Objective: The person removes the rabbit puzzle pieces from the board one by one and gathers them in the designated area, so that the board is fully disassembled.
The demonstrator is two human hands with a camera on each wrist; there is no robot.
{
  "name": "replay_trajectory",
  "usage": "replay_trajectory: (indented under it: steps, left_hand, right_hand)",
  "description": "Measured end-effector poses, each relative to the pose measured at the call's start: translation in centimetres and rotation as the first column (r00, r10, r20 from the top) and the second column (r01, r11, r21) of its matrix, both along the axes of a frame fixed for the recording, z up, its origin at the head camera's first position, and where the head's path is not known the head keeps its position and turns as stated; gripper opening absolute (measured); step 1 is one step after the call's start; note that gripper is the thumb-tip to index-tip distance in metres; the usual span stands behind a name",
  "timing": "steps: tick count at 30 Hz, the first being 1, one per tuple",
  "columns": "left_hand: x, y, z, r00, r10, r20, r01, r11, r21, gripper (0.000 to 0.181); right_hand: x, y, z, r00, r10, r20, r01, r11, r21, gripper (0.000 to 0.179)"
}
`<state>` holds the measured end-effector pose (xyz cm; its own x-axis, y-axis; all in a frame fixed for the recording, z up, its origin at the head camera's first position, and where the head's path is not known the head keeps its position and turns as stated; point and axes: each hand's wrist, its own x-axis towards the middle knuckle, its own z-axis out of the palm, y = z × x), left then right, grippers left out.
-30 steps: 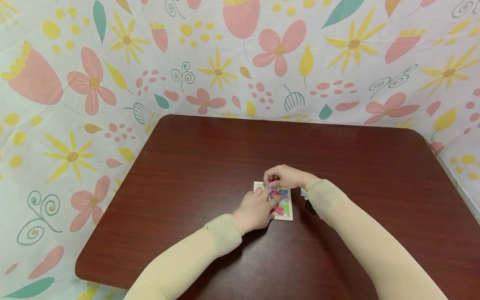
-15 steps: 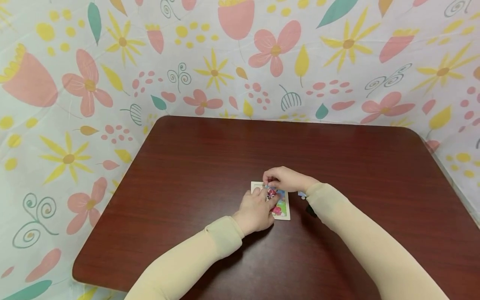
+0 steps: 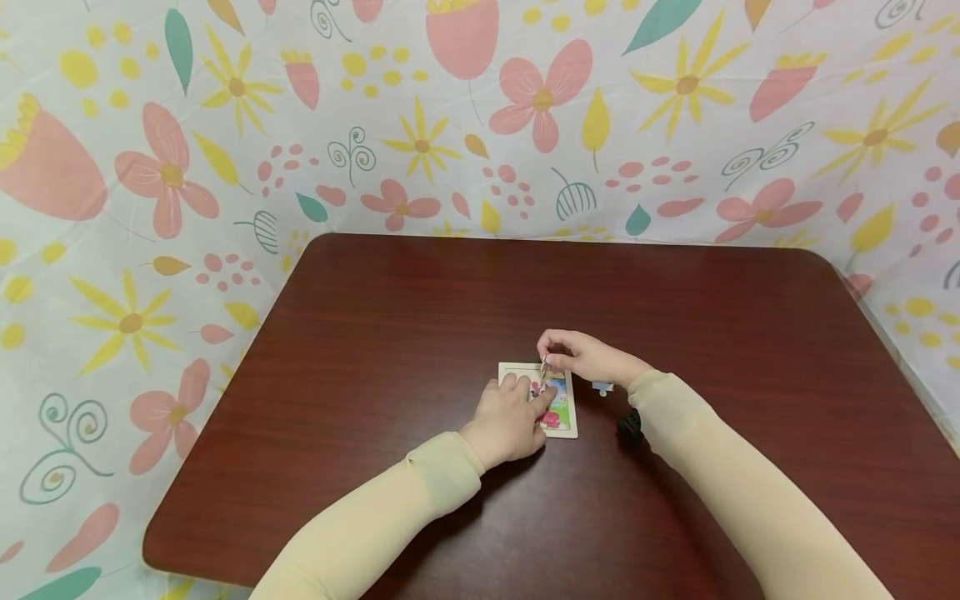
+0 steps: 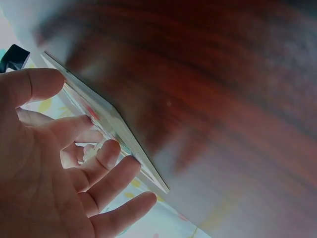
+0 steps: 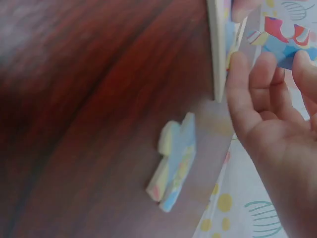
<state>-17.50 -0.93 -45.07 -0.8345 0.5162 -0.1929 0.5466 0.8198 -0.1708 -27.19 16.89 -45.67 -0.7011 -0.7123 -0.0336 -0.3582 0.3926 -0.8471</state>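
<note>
A jigsaw puzzle board (image 3: pixel 574 425) with a pale frame and a colourful picture lies on the table. My left hand (image 3: pixel 506 421) rests on its left side, fingers spread and loosely bent; in the left wrist view the fingertips (image 4: pixel 130 163) touch the board's face. Above the board's far edge, my right hand (image 3: pixel 588 354) pinches a puzzle piece (image 3: pixel 543 367), held on edge. The right wrist view shows this puzzle piece (image 5: pixel 285 42) as red, white and blue, between thumb and fingers. The left hand hides part of the picture.
To the right of the board lie loose puzzle pieces (image 3: pixel 602 387), seen closer as light blue and yellow pieces (image 5: pixel 173 163) in the right wrist view. A black device (image 3: pixel 630 427) sits by the right sleeve. A flowered cloth (image 3: pixel 450 125) hangs behind the brown table (image 3: pixel 405 317).
My right hand has shifted slightly right and raised the puzzle piece, now visible on edge above the board. The loose pieces show more. My left hand stays on the board.
</note>
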Motion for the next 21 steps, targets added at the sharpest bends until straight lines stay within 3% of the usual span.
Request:
replay_trajectory:
  steps: [4,7,12,21]
  left_hand:
    - [0.1,0.1,0.0,1.000,-0.007,0.002,0.007,1.000,0.003,0.061]
    - [0.1,0.2,0.1,1.000,-0.011,0.004,0.011,1.000,-0.003,0.060]
    - [0.3,0.1,0.0,1.000,0.002,-0.002,-0.002,1.000,0.004,0.057]
    - [0.5,0.1,0.2,1.000,0.012,0.006,-0.012,1.000,0.026,0.055]
  right_hand:
    - [0.4,0.5,0.4,0.992,-0.108,-0.073,0.113,0.991,0.066,0.005]
    - [0.9,0.9,1.2,0.969,-0.170,-0.178,0.195,0.971,0.136,0.007]
    - [1.8,2.6,3.0,0.930,-0.184,-0.318,0.252,0.949,0.189,0.012]
    - [3.0,8.0,4.7,0.939,-0.232,-0.254,0.307,0.897,0.317,0.022]
